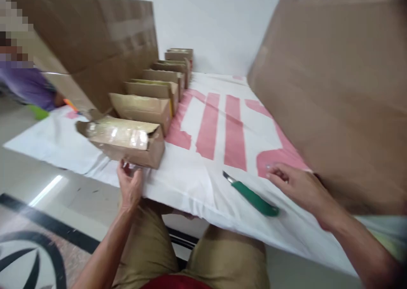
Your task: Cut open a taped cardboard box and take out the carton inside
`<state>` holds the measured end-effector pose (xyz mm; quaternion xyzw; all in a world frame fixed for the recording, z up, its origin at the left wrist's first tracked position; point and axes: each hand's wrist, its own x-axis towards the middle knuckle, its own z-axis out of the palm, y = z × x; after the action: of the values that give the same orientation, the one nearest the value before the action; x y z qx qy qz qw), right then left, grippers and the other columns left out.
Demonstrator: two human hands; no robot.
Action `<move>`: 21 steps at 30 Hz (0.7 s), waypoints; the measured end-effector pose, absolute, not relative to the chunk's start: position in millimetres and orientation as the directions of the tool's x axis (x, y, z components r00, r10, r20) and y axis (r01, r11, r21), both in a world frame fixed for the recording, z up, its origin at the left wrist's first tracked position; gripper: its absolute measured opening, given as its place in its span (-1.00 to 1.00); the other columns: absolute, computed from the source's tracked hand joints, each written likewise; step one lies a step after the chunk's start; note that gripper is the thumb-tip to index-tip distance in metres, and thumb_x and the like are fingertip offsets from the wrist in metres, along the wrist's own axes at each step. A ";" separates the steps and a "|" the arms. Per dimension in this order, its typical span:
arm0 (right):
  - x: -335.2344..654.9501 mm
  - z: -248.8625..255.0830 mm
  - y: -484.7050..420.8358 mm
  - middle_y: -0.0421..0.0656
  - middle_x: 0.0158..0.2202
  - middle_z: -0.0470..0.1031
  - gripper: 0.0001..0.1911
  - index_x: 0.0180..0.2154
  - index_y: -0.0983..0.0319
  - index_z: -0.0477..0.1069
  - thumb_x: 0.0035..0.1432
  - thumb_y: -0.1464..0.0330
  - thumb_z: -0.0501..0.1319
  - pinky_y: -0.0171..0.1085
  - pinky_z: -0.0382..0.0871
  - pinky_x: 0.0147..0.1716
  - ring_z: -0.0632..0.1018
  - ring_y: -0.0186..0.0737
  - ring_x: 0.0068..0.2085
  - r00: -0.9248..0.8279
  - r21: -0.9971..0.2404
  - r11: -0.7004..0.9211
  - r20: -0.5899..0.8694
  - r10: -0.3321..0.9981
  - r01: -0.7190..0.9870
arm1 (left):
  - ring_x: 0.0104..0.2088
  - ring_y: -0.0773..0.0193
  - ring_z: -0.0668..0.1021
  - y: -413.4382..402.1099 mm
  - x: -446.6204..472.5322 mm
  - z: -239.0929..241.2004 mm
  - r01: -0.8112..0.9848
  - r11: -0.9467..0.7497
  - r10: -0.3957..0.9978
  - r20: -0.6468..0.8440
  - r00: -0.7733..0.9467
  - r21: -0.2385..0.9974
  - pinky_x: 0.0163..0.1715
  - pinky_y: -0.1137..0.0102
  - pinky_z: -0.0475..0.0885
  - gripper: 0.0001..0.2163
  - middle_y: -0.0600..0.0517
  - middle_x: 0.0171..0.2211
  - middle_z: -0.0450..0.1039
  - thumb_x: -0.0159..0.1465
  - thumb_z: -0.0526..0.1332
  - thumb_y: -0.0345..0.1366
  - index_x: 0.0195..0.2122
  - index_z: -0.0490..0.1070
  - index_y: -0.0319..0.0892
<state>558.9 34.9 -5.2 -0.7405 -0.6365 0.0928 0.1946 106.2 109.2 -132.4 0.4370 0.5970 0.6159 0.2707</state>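
Observation:
The nearest small cardboard box (136, 153) stands at the table's front left, with clear shiny tape along its top. My left hand (130, 183) is at its lower front edge, thumb and fingers apart; I cannot tell whether the fingertips touch the box. To the right, my right hand (291, 180) hovers low over the cloth, thumb and fingers pinched together. Something small and greyish shows at the fingertips, too blurred to name. Between the hands lies a green-handled utility knife (256, 197), blade out and pointing away to the left.
More small cardboard boxes (149, 104) run in a row toward the wall. Large cardboard sheets or boxes stand at left (117, 38) and right (337, 98). A white cloth with pink stripes (235, 132) covers the table. A person in a purple sleeve (25, 85) is at far left.

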 end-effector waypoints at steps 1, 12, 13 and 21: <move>546.6 -12.2 39.8 -0.17 -0.44 0.61 -0.84 -0.42 0.11 0.50 0.13 0.20 0.24 -0.26 0.30 -0.44 0.54 -0.19 -0.47 0.129 -0.453 -0.081 0.076 0.989 0.888 | 0.31 -0.08 0.37 110.1 104.0 -126.0 0.200 -0.102 0.824 0.195 -0.531 0.975 0.32 0.00 0.28 -0.30 -0.27 0.29 0.25 0.16 0.31 -0.21 0.32 0.12 -0.16; 332.2 -91.3 122.9 0.05 0.24 0.47 -0.36 0.21 0.20 0.39 0.08 0.23 0.32 0.02 0.47 0.13 0.57 0.07 0.14 -0.264 -0.726 0.287 0.149 0.953 0.625 | 0.39 -0.19 0.27 118.9 70.6 -104.6 0.287 -0.071 0.816 0.221 -0.535 0.955 0.26 -0.07 0.35 -0.19 -0.25 0.42 0.04 0.16 0.39 -0.13 0.40 0.08 -0.05; 317.9 -99.5 131.3 0.08 0.29 0.41 -0.24 0.28 0.21 0.31 0.05 0.23 0.36 0.07 0.43 0.19 0.52 0.11 0.22 -0.255 -0.734 0.310 0.191 0.948 0.604 | 0.39 -0.20 0.26 121.4 75.0 -107.9 0.295 -0.083 0.829 0.230 -0.509 0.952 0.26 -0.08 0.36 -0.17 -0.26 0.42 0.04 0.15 0.40 -0.12 0.41 0.07 -0.05; 271.9 -147.3 166.2 0.16 0.32 0.35 -0.09 0.39 0.25 0.10 0.05 0.31 0.36 0.15 0.35 0.28 0.41 0.17 0.32 -0.120 -0.748 0.457 0.460 0.880 0.481 | 0.40 -0.24 0.23 137.7 84.6 -129.5 0.384 -0.162 0.809 0.345 -0.477 0.909 0.23 -0.10 0.42 -0.04 -0.32 0.40 0.01 0.11 0.45 0.00 0.44 0.00 -0.09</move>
<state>271.9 166.2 -147.3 -0.4745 -0.7169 0.2149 0.4633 84.6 137.7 -129.5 0.4792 0.6222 0.5926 0.1791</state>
